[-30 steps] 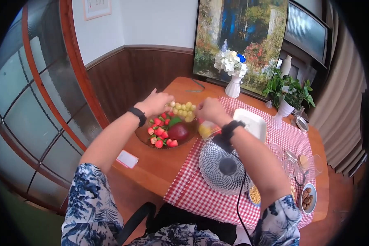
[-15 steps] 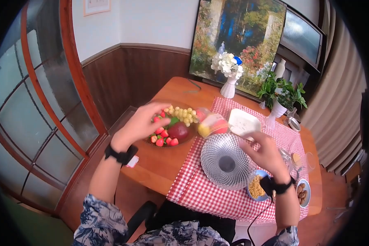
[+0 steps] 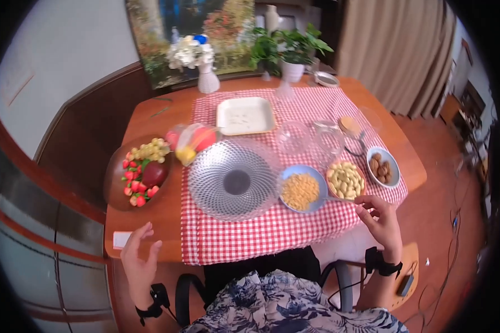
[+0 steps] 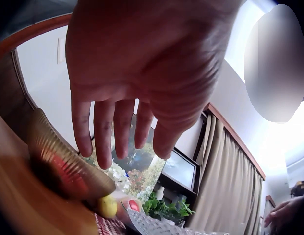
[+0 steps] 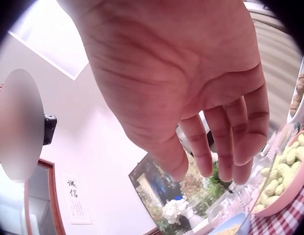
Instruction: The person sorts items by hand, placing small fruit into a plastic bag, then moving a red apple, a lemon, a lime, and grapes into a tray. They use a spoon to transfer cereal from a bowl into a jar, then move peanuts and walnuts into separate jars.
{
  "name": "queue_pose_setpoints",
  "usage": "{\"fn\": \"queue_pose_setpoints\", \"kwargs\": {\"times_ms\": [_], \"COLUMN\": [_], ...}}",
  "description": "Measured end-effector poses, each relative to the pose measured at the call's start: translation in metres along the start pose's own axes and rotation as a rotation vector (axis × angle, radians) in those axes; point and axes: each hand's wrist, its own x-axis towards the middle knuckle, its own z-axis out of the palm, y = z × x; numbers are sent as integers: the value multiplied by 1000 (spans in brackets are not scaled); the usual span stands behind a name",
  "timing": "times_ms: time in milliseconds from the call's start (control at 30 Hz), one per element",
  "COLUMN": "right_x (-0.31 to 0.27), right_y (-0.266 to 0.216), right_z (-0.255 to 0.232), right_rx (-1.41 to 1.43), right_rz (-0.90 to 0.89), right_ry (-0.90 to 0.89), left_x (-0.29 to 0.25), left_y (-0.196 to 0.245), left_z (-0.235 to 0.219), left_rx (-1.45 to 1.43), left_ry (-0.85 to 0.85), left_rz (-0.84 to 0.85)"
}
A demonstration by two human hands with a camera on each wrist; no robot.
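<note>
Both hands are relaxed and hold nothing. My left hand (image 3: 139,256) is at the table's left front corner, by a small white card (image 3: 122,240), fingers spread in the left wrist view. Beyond it a brown glass bowl (image 3: 115,191) carries grapes (image 3: 150,150), strawberries (image 3: 134,186) and a dark red fruit (image 3: 154,174). My right hand (image 3: 384,227) hovers at the front right, fingertips close to a pink bowl of peanuts (image 3: 346,180). Left of that is a blue bowl (image 3: 315,206) of small yellow pieces, with a thin handle-like streak over its rim. A large clear ribbed glass bowl (image 3: 205,191) stands mid-table.
A bag of fruit (image 3: 191,141) and a white tray (image 3: 244,131) sit behind the glass bowl. Clear glassware (image 3: 294,137) and a bowl of walnuts (image 3: 382,169) are at the right, on a red checked cloth (image 3: 222,244). Vases and a potted plant (image 3: 294,44) line the back.
Both hands have drawn back from the fruit bowl, left hand to the front left corner, right hand to the peanut bowl. The grape bunch is now resting in the fruit bowl. The head view has swung right.
</note>
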Motion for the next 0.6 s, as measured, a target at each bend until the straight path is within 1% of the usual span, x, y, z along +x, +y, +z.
{"fn": "queue_pose_setpoints", "kwargs": {"times_ms": [33, 133, 167, 233, 267, 333, 433, 467, 500, 567, 600], "right_x": [-5, -10, -8, -3, 1, 7, 18, 19, 21, 23, 24], "right_y": [5, 25, 32, 42, 46, 53, 51, 52, 52, 50, 47], "right_z": [-1, 2, 4, 10, 12, 17, 23, 25, 26, 29, 30], "right_rx": [6, -13, -5, 15, 11, -5, -61, -114, -167, -144, -131], "right_rz": [30, 84, 98, 192, 216, 244, 264, 244, 224, 220, 227], "right_ry": [13, 194, 200, 288, 278, 281, 284, 262, 241, 238, 214], "left_x": [-1, 1, 3, 8, 12, 23, 44, 53, 61, 76, 85], "left_y": [5, 21, 28, 42, 52, 77, 121, 132, 142, 156, 160], "left_z": [7, 30, 39, 59, 70, 95, 133, 146, 159, 186, 198], "left_rx": [4, -13, 26, -2, 7, 80, 131, 157, 160, 223, 224], "left_ry": [-31, -109, -137, -191, -200, -290, -500, -576, -585, -768, -776], "left_rz": [13, 45, 85, 140, 145, 332, 519, 587, 589, 661, 666]}}
